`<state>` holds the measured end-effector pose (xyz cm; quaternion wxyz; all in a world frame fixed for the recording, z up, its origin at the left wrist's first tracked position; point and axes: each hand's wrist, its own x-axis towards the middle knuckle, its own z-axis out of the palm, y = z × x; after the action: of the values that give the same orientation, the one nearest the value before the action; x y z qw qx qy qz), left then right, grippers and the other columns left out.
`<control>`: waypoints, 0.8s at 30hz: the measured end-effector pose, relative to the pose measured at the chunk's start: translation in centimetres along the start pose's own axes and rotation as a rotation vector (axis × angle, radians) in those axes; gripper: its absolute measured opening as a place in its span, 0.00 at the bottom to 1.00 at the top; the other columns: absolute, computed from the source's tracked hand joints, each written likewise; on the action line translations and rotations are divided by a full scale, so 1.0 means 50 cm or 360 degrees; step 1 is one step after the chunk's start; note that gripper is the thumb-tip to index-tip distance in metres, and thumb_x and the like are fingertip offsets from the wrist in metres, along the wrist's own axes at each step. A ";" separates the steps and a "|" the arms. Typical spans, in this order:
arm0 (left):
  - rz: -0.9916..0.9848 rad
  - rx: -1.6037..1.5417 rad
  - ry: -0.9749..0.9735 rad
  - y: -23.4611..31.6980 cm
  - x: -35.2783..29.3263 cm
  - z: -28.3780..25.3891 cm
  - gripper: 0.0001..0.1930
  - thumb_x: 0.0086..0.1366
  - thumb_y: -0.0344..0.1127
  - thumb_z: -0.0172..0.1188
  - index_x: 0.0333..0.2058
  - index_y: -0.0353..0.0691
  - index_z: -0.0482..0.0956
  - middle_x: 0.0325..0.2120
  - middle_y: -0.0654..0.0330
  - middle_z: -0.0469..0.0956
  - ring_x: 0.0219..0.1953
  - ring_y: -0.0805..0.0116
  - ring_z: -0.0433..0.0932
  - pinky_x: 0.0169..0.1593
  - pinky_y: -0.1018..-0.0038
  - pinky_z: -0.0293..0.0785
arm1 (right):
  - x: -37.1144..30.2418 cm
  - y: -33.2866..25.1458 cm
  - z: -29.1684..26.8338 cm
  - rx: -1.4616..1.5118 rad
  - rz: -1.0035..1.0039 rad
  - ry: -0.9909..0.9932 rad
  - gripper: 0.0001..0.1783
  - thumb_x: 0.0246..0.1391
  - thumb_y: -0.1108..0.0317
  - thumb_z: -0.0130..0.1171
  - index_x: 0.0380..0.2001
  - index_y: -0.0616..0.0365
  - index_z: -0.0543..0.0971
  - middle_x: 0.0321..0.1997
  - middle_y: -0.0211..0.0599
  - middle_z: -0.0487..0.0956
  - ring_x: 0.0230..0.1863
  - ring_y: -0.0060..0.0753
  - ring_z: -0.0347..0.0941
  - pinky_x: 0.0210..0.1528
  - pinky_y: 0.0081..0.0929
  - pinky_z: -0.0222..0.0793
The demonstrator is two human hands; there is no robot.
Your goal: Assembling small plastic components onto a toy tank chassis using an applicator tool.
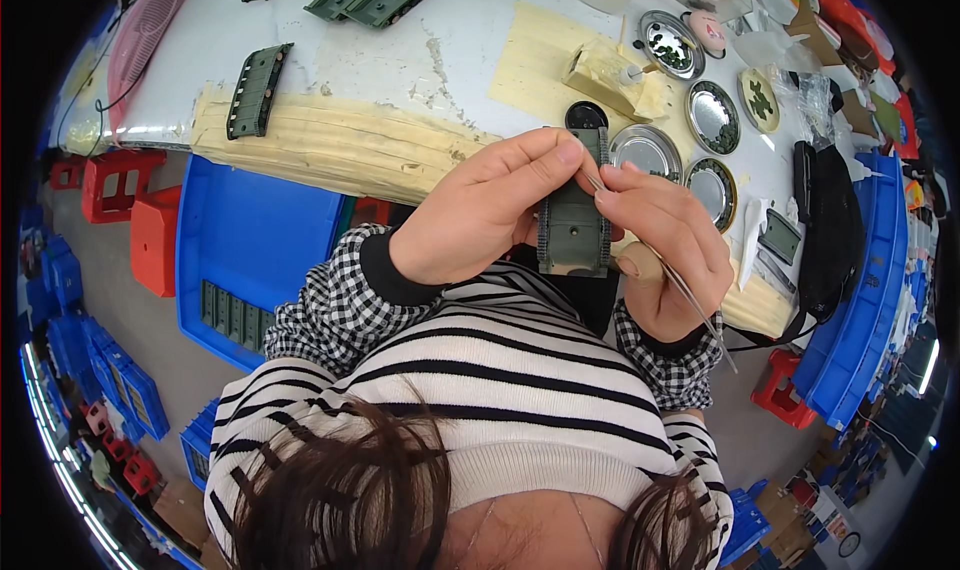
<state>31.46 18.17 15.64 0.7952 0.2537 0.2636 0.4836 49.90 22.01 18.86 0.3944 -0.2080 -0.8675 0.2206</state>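
Left hand [470, 210] first: it's closed on the green hull [575, 220], lower fingers tucked at its nine o'clock edge, thumb and forefinger together over its upper part; whether anything sits in that pinch, I can't tell from here. Right hand [675, 240] is clamped on the slim metal tweezers [682, 287], tail trailing to five o'clock, points at the left fingertips, spread or together I can't make out. The hull is mid-view, over the near edge of the table [375, 80]. I'd call it light, stiff plastic, its ridged sides easily snapped, so I'd cradle the flat body. Around it: yellow block [602, 78] at twelve, steel dish [704, 102] of green bits at two, second hull [258, 92] at ten.
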 end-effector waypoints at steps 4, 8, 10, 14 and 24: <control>-0.0007 0.0013 0.0006 -0.001 -0.001 -0.001 0.14 0.75 0.42 0.40 0.39 0.39 0.71 0.34 0.66 0.72 0.37 0.80 0.72 0.41 0.80 0.73 | -0.001 0.000 0.001 -0.0004 0.0004 0.0002 0.19 0.43 0.66 0.66 0.38 0.67 0.80 0.36 0.46 0.79 0.42 0.45 0.78 0.49 0.39 0.76; 0.0003 -0.0015 -0.0012 -0.001 0.000 0.000 0.15 0.75 0.42 0.40 0.39 0.39 0.71 0.34 0.66 0.72 0.37 0.80 0.72 0.41 0.80 0.73 | -0.002 0.001 0.001 0.0022 0.0021 0.0004 0.18 0.45 0.65 0.65 0.38 0.67 0.80 0.37 0.46 0.79 0.42 0.45 0.78 0.50 0.39 0.76; 0.0004 -0.0016 -0.0017 0.000 0.000 0.001 0.15 0.75 0.42 0.40 0.39 0.39 0.71 0.34 0.66 0.72 0.37 0.80 0.72 0.41 0.80 0.73 | -0.002 0.001 0.000 0.0029 0.0024 -0.0003 0.18 0.46 0.65 0.65 0.39 0.67 0.80 0.37 0.46 0.79 0.43 0.45 0.78 0.50 0.39 0.76; 0.0002 -0.0024 -0.0021 0.000 -0.001 0.001 0.15 0.75 0.42 0.40 0.40 0.39 0.71 0.35 0.66 0.72 0.37 0.80 0.72 0.42 0.80 0.73 | 0.001 -0.001 -0.001 0.0034 0.0033 -0.0023 0.18 0.46 0.65 0.64 0.38 0.67 0.80 0.37 0.46 0.79 0.43 0.45 0.78 0.50 0.39 0.76; -0.0048 0.0099 0.0034 -0.007 0.001 -0.007 0.15 0.75 0.43 0.40 0.38 0.40 0.70 0.33 0.67 0.70 0.36 0.81 0.70 0.40 0.80 0.72 | -0.007 0.009 0.007 0.0211 0.0134 0.0068 0.11 0.52 0.70 0.60 0.38 0.66 0.79 0.37 0.44 0.81 0.40 0.44 0.79 0.49 0.37 0.76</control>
<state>31.45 18.11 15.14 0.7913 0.2690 0.2908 0.4657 49.93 22.14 18.21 0.4160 -0.2223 -0.8329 0.2895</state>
